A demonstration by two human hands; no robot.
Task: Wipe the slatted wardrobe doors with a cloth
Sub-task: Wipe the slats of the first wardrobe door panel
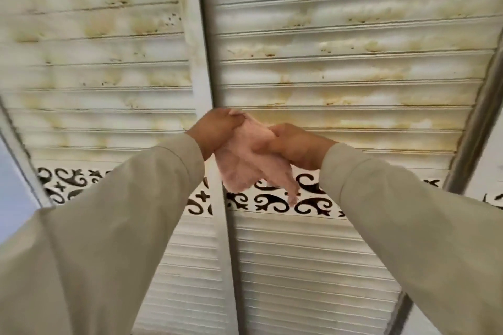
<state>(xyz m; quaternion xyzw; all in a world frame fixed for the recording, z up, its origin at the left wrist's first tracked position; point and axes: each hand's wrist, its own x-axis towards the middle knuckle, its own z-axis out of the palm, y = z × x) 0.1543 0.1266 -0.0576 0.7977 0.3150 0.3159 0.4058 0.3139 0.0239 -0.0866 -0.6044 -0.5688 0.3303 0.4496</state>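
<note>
I see my left hand (215, 130) and right hand (294, 147) meeting on the cloth (247, 160), before the seam between left door (103, 62) and right door (353, 62).

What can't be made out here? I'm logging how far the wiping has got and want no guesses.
Head view only:
- Fingers of the left hand and right hand: hidden, curled into the pink cloth.
- Whether the cloth touches the wardrobe doors: cannot tell from this angle.
- Yellow-brown stains on the upper slats: blurred, so dirt or wet residue is unclear.
- Door tops and bottoms: cut off by the frame edges.
- Black scroll band: partly behind cloth and sleeves.
</note>
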